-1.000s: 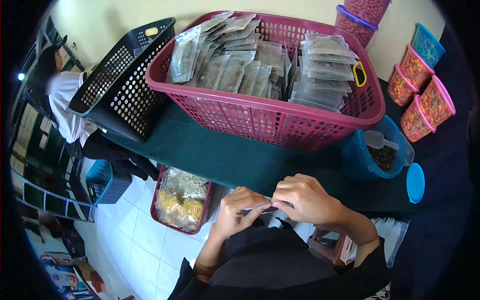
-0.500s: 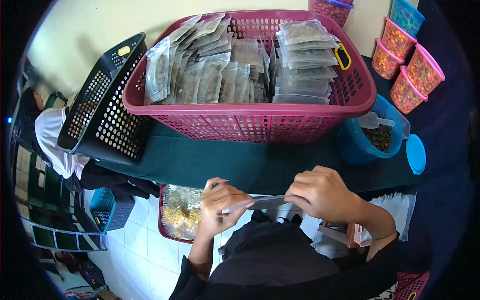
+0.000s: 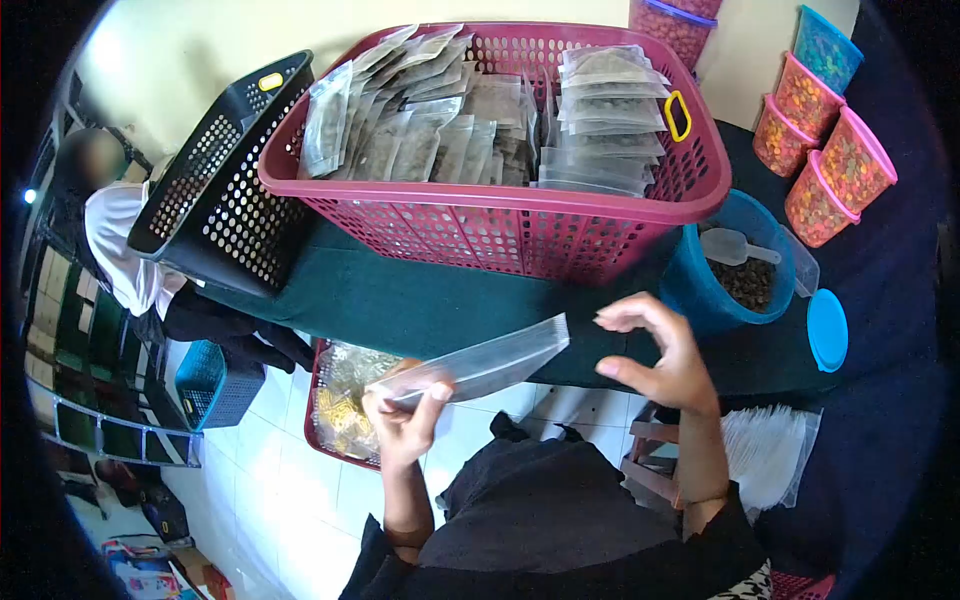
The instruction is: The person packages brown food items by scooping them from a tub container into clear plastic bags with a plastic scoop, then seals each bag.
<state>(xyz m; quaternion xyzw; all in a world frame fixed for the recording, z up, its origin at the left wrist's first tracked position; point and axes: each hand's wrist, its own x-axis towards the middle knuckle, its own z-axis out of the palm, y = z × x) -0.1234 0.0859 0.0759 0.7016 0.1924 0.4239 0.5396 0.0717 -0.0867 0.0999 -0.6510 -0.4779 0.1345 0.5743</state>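
Note:
My left hand (image 3: 405,410) pinches a clear plastic pouch (image 3: 500,358) at one end, thumb on the near side. The pouch looks flat and unfilled, tilted up toward the right. My right hand (image 3: 655,358) is off the pouch, with thumb and fingers spread in a C shape and nothing between them. Just beyond it stands a blue tub (image 3: 690,280) holding dark brown pellets (image 3: 742,287), with a clear scoop (image 3: 738,247) resting on them. A large maroon basket (image 3: 480,200) full of filled pouches (image 3: 400,140) sits on the table ahead.
Left of the maroon basket leans a black basket (image 3: 240,220). Tubs of colourful pieces (image 3: 840,160) and a blue lid (image 3: 827,330) lie to the right. Below are a stack of clear bags (image 3: 765,455) and a crate of packets (image 3: 345,400). A person (image 3: 130,240) is at far left.
My right hand has let go of the pouch and opened, moving up and right. My left hand keeps the pouch, now turned flatter to view. The camera view has shifted slightly.

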